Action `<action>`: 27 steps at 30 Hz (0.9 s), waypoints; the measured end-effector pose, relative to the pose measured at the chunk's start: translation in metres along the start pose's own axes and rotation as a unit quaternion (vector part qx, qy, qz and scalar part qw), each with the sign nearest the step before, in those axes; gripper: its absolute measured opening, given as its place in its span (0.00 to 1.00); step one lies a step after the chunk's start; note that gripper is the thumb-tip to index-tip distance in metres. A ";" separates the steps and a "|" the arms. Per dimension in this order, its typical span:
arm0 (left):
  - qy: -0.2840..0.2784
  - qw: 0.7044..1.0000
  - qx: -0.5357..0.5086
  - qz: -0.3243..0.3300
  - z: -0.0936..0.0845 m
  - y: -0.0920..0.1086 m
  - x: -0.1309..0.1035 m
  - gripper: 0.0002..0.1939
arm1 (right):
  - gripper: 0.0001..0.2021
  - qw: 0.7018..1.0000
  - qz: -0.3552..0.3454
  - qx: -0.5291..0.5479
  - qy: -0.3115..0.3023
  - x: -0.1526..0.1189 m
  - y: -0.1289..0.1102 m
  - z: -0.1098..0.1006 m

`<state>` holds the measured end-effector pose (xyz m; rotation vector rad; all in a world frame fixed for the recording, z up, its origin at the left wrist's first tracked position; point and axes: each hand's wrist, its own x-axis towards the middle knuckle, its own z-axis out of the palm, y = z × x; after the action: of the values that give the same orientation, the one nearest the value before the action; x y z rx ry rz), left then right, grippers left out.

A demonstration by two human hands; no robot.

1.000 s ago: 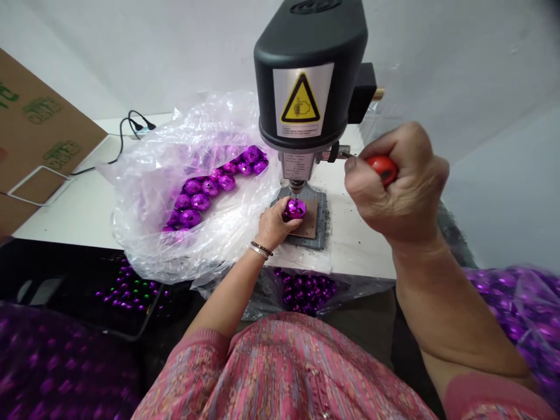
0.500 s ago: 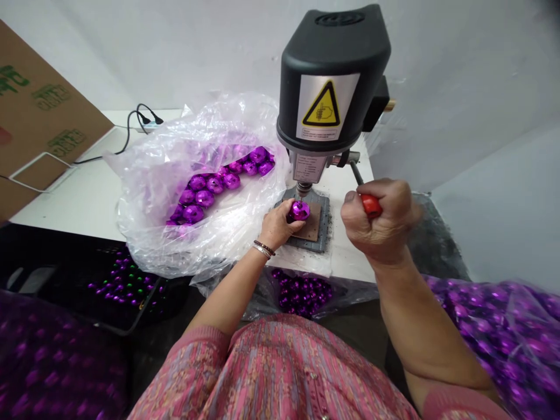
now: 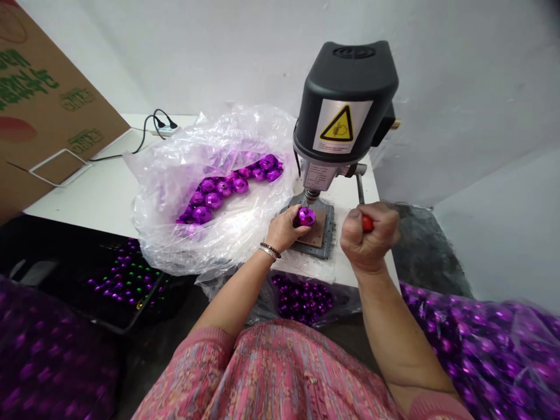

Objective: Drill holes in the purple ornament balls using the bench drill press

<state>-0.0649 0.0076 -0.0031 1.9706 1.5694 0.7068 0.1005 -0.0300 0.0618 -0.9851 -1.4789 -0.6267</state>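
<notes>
A shiny purple faceted ball (image 3: 307, 216) is pinched between the thumb and fingers of my left hand (image 3: 283, 230), with a small dark spot on its top. It is just under the chuck (image 3: 311, 196) of a black drill press (image 3: 350, 81); whether the bit touches it I cannot tell. Beneath the ball is a brown board (image 3: 315, 232) on the grey press base (image 3: 329, 233). To the right, my right hand (image 3: 366, 238) is closed around the red knob (image 3: 367, 223) of the press's feed lever (image 3: 360, 189).
An open clear plastic bag (image 3: 161, 245) with several purple balls (image 3: 213, 200) lies on the white table (image 3: 65, 201) at left. A cardboard box (image 3: 56, 105) and a power strip (image 3: 167, 129) stand behind. Bagged purple balls (image 3: 476, 332) sit low at right, more below the table edge.
The lever and my right hand have swung slightly left and away from me. The ball stays in my left hand near the chuck. The whole view has shifted a little.
</notes>
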 end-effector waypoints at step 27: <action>0.075 0.898 0.290 -0.322 -0.168 -0.103 0.017 0.21 | 0.12 0.980 0.190 0.044 -0.031 0.085 0.010 0.008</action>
<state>-0.2489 0.0569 0.0501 1.5775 2.5674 0.1118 0.1093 0.0005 0.1414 -1.1868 -1.3123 -0.2553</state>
